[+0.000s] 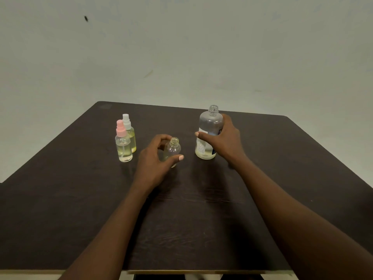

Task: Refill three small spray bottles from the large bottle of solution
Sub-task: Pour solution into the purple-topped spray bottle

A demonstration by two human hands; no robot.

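A small clear spray bottle (173, 149) with no cap stands upright at the table's middle, and my left hand (155, 158) is wrapped around its lower body. To its right stands the large clear bottle (210, 126), uncapped, with a little yellowish solution at the bottom and a white label. My right hand (224, 140) grips it around the middle from the right side. At the left stand two capped small spray bottles holding pale yellow liquid: one with a pink sprayer (123, 144) in front, one with a white sprayer (129, 132) just behind it.
Everything rests on a dark brown wooden table (80, 199) whose far edge meets a plain pale wall (181, 47). The table's near edge runs along the bottom of the view. No caps or sprayer heads lie loose in view.
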